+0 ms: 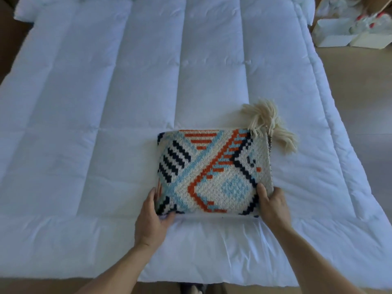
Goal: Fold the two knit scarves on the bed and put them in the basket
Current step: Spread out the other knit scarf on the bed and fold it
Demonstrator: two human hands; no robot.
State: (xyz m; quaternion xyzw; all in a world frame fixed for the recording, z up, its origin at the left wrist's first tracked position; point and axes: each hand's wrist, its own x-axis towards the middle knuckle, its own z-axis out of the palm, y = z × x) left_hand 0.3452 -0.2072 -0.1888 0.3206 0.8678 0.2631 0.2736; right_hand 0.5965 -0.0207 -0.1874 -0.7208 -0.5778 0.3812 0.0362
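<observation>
One knit scarf (214,172) lies folded into a thick rectangle on the white quilted bed (106,102), near its front edge. It is cream with orange, light blue and navy geometric patterns. Cream tassels (269,124) stick out at its far right corner. My left hand (153,217) grips the scarf's near left corner, thumb on top and fingers beneath. My right hand (272,205) holds the near right corner the same way. A second scarf and a basket are not in view.
The white quilt covers almost the whole view. White boxes and items with red caps (347,28) sit on the floor at the far right, beside the bed. Tan floor shows along the right side.
</observation>
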